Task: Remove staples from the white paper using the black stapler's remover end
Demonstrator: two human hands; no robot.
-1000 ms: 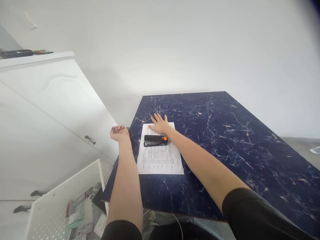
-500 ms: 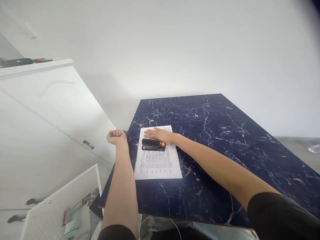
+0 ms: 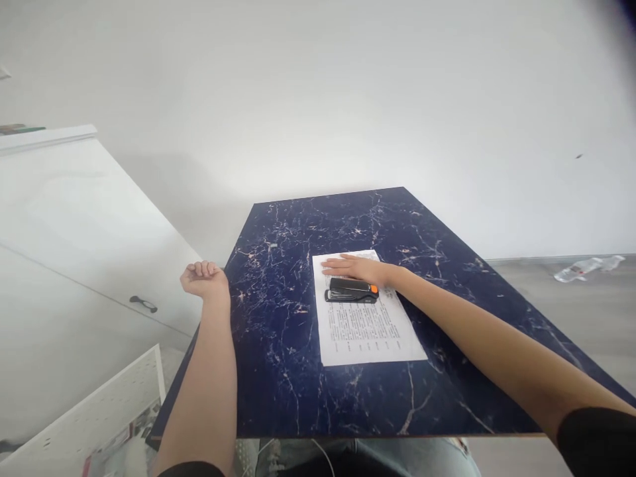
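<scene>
My right hand [image 3: 358,267] lies flat on the far part of a printed sheet of paper [image 3: 370,351], fingers stretched out to the left. A black stapler [image 3: 352,290] with an orange patch rests on the sheet just on the near side of that hand. Whether the hand's edge touches the stapler I cannot tell. My left hand [image 3: 205,278] is at the table's left edge, palm turned up and fingers curled in, with nothing seen in it. One sheet or a thin stack, the paper's thickness does not show.
The paper lies on a dark blue marbled table [image 3: 278,318]. To the left stand a white cabinet [image 3: 89,218] and a white perforated bin [image 3: 114,397] with packets inside. A clear plastic bottle [image 3: 579,268] lies on the floor at right. A small pale piece [image 3: 273,245] sits on the tabletop.
The paper has slid to the right across the table, with my right hand flat on it and the stapler carried along. My left hand stays curled by the left edge. The view has turned right.
</scene>
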